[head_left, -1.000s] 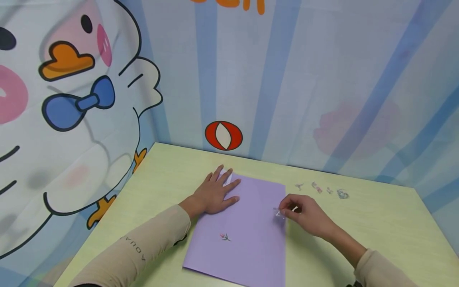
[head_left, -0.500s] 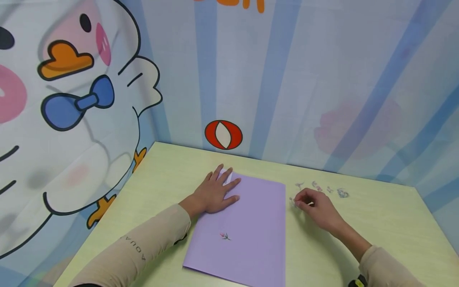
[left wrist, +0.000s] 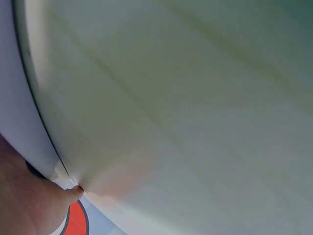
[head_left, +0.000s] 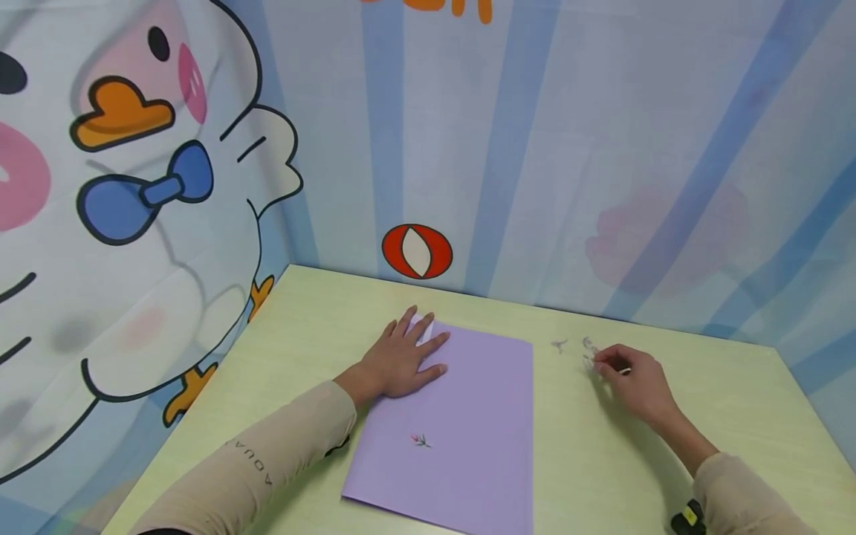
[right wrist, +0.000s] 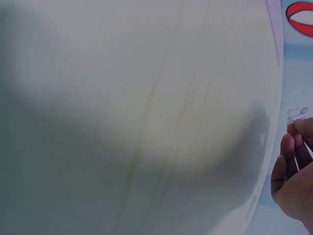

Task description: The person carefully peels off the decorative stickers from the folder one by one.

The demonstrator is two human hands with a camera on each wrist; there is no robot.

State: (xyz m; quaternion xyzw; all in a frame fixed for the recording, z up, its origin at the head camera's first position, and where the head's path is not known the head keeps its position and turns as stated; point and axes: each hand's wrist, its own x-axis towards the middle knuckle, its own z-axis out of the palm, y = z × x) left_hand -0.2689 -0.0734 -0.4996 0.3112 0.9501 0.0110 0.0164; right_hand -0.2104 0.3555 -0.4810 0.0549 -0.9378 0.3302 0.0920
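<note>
My left hand (head_left: 400, 362) lies flat with spread fingers on the upper left of a purple folded sheet (head_left: 475, 416). A small pink flower sticker (head_left: 420, 441) with green leaves sits low on that sheet. To the right of it, above the table, thumb and fingertips of my right hand (head_left: 635, 383) pinch a small see-through sticker (right wrist: 303, 111); the right wrist view shows a bud-like outline on it. Just behind those fingertips lies another small sticker (head_left: 588, 343), partly covered. A separate small sticker (head_left: 559, 345) rests between it and the sheet.
The pale yellow-green table (head_left: 722, 416) meets a blue striped cloth backdrop (head_left: 441, 148) along its back edge. A large printed cartoon bird (head_left: 180, 245) is on the cloth at left. Something white (head_left: 429, 331) shows between the left hand's fingers.
My right hand has moved rightward from over the sheet's right edge to the stickers on the table, still pinching the clear sticker. It now covers several of them. My left hand stays put.
</note>
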